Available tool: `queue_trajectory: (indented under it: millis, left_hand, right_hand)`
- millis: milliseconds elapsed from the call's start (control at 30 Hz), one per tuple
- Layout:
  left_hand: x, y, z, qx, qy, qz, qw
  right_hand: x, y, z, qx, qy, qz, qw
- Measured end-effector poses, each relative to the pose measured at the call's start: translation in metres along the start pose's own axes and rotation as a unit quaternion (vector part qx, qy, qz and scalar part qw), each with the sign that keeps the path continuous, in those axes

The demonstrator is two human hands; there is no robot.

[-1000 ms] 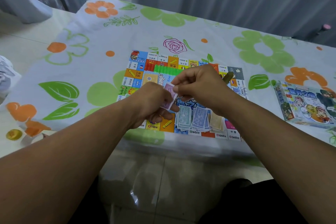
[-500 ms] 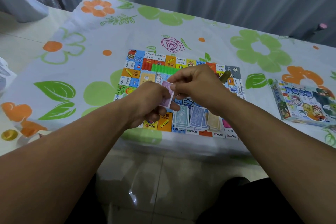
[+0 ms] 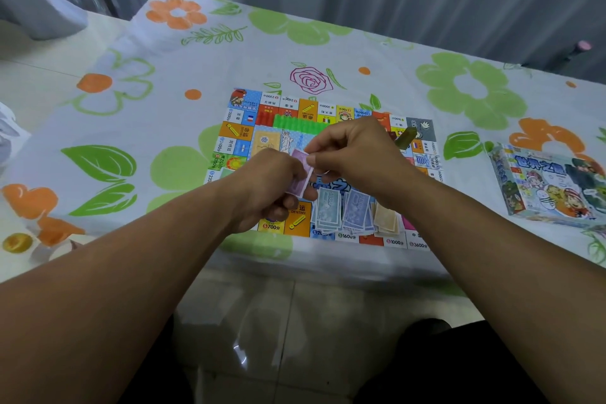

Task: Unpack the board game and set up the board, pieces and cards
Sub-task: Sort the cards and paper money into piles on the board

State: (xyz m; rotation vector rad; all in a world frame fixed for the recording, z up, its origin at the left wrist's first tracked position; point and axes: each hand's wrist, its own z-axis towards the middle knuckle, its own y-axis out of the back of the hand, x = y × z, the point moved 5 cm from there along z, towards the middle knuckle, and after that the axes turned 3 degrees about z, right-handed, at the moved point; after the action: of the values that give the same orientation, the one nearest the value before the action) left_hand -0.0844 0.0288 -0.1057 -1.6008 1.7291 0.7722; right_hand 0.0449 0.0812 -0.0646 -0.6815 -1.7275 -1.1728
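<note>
Pale glossy floor tiles [image 3: 295, 321] show nearest, below the edge of a table under a white cloth printed with green and orange flowers [image 3: 164, 75]. On it lies one colourful square paper game board [image 3: 242, 115], flat and unfolded. Along the board's near edge I count three piles of paper play money, side by side: a teal pile [image 3: 328, 207], a blue-violet pile [image 3: 355, 210] and a tan pile [image 3: 387, 218].

Just above them the left hand [image 3: 269, 187] curls round one small bundle of purple notes [image 3: 303, 170], while the right hand [image 3: 357, 154] pinches the bundle's top edge between thumb and forefinger. The step looks like sorting money by colour. The next move probably calls for peeling off a note, or laying the bundle down as a fourth pile beside the teal one.

Further off sit one row of bright green plastic houses [image 3: 295, 123] and one olive-green piece [image 3: 406, 138]. One cartoon-printed cardboard game box [image 3: 551, 187] lies well apart at the right.
</note>
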Motion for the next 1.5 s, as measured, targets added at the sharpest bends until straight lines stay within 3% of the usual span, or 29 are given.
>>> queue_trajectory:
  millis: [1067, 1200, 1367, 1500]
  left_hand:
    - [0.005, 0.001, -0.006, 0.021, 0.05, 0.006, 0.999]
    - [-0.003, 0.013, -0.007, -0.041, 0.029, 0.097, 0.994]
    - [-0.015, 0.041, -0.004, -0.171, -0.05, 0.24, 0.954]
    - [-0.008, 0.045, 0.0, -0.167, -0.039, 0.336, 0.926]
  right_hand:
    - [-0.007, -0.005, 0.002, 0.009, -0.041, 0.017, 0.999]
    - [-0.018, -0.002, 0.006, 0.01, -0.094, 0.049, 0.994]
    - [-0.032, -0.01, 0.008, 0.035, -0.131, 0.0, 0.991]
    - [-0.039, -0.016, 0.012, 0.038, -0.137, -0.034, 0.989]
